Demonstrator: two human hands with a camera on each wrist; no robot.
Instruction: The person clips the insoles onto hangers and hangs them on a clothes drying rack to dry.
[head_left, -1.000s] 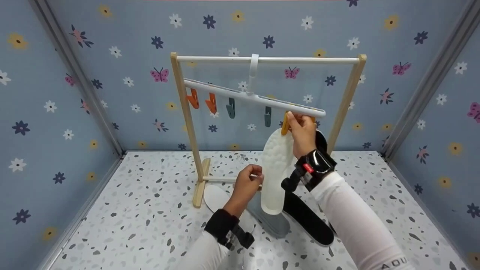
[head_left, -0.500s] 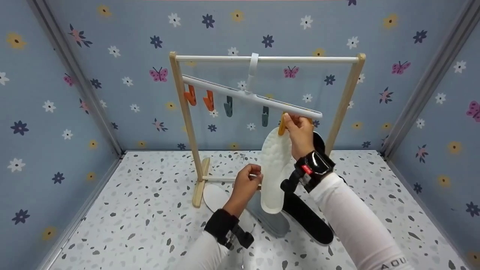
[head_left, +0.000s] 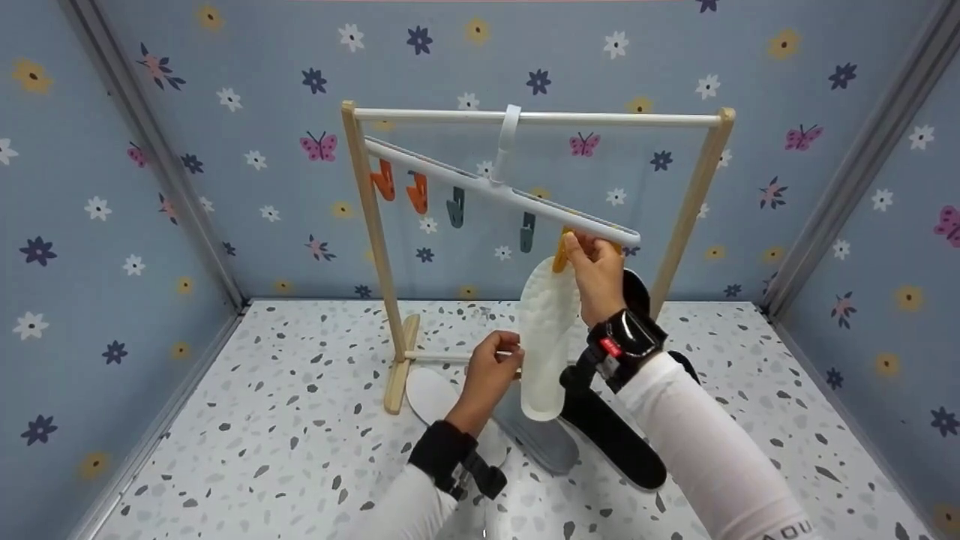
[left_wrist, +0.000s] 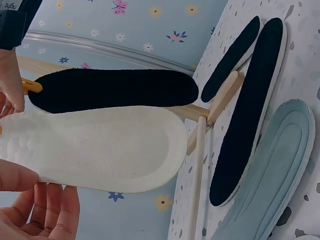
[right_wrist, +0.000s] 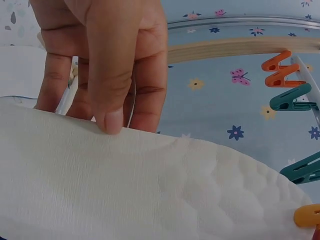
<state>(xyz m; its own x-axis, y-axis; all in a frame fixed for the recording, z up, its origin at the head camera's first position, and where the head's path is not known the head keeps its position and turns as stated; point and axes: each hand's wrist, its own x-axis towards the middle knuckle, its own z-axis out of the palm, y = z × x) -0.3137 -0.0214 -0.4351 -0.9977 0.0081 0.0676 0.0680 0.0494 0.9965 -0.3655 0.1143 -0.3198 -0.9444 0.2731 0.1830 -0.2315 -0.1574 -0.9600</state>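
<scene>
A cream-white insole (head_left: 541,345) with a dimpled upper part hangs from the low right end of the white hanger (head_left: 450,174). My right hand (head_left: 602,277) pinches the yellow clothespin (head_left: 560,253) at the insole's top. My left hand (head_left: 491,375) holds the insole's left edge, thumb on one face and fingers behind, as the left wrist view shows. Behind it a black insole (left_wrist: 115,90) hangs from another yellow clothespin (left_wrist: 32,85); my right arm partly covers it in the head view.
Orange clothespins (head_left: 418,193) and dark green clothespins (head_left: 456,208) hang along the hanger. The hanger hooks on the rack's top bar (head_left: 615,118). On the speckled table lie a white insole (head_left: 431,395), a grey insole (head_left: 544,442) and black insoles (head_left: 615,442).
The hanger tilts more steeply, its left end higher and its right end lower. My right hand and the cream-white insole have shifted slightly left; my left hand stays at the edge.
</scene>
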